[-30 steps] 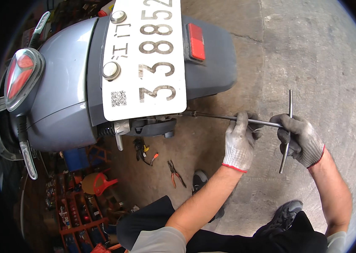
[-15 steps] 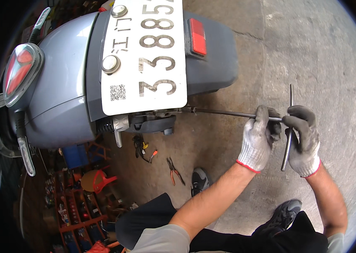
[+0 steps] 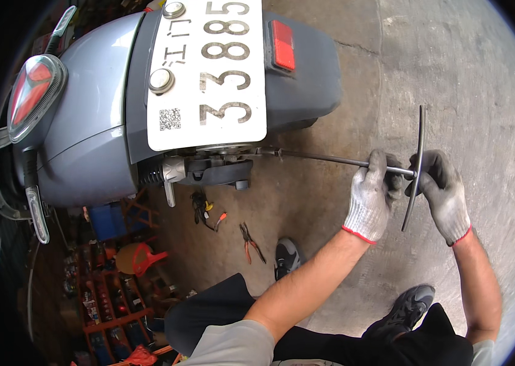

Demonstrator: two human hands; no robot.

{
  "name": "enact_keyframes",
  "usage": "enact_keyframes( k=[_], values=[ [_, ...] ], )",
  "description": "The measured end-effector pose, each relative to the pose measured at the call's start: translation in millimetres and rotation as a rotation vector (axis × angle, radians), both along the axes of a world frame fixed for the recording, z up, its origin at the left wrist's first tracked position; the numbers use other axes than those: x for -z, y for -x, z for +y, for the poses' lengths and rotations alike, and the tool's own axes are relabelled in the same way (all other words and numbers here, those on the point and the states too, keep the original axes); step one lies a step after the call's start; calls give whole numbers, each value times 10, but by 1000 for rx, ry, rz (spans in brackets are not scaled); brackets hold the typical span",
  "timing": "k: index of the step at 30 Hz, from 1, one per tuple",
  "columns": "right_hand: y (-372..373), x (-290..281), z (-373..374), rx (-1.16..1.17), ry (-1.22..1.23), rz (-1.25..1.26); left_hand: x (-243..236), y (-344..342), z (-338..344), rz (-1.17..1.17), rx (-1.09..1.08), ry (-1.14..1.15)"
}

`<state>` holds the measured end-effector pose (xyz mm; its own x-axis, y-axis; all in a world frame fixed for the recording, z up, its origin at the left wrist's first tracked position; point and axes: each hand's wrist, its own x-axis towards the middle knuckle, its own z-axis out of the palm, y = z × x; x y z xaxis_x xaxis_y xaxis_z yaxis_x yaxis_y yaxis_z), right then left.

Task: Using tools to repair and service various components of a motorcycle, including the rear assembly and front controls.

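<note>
A long steel T-handle wrench [image 3: 324, 158] reaches from the scooter's rear wheel area, below the licence plate [image 3: 160, 134], out to my hands. Its far tip meets metal parts [image 3: 257, 151] there; the exact fitting is too small to make out. My left hand [image 3: 368, 198], in a white glove with grey coating, is closed around the shaft near the crossbar. My right hand [image 3: 448, 201], gloved alike, has its fingers curled at the middle of the crossbar [image 3: 421, 131], which stands nearly upright in the picture. The grey scooter [image 3: 93, 97] fills the upper left.
Pliers with orange handles [image 3: 250, 243] lie on the concrete floor beside a black cable [image 3: 200, 209] with coloured ends. Lower left stand red shelves [image 3: 118, 321] holding many small parts. My shoes [image 3: 287, 257] are planted below the wrench.
The crossbar has turned slightly, and my right hand's fingers have shifted their hold on it. My left hand stays on the shaft. The scooter sits slightly higher in the picture.
</note>
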<state>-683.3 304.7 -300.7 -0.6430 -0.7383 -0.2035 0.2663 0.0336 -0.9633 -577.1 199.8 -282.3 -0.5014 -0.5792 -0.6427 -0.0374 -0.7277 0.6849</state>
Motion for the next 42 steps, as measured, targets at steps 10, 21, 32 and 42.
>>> enact_keyframes(
  k=[10,21,32,42],
  values=[
    [473,-148,-177,-463,41,-680,-15,13,-24,-53,4,46],
    [135,-8,-20,-251,-27,1150,-1,-18,-13,23,-40,-2],
    [219,-80,-65,-430,-9,1065,43,-25,-2,16,-38,2],
    [361,-146,-128,-399,-32,-777,8,-22,-56,-21,-40,-10]
  ],
)
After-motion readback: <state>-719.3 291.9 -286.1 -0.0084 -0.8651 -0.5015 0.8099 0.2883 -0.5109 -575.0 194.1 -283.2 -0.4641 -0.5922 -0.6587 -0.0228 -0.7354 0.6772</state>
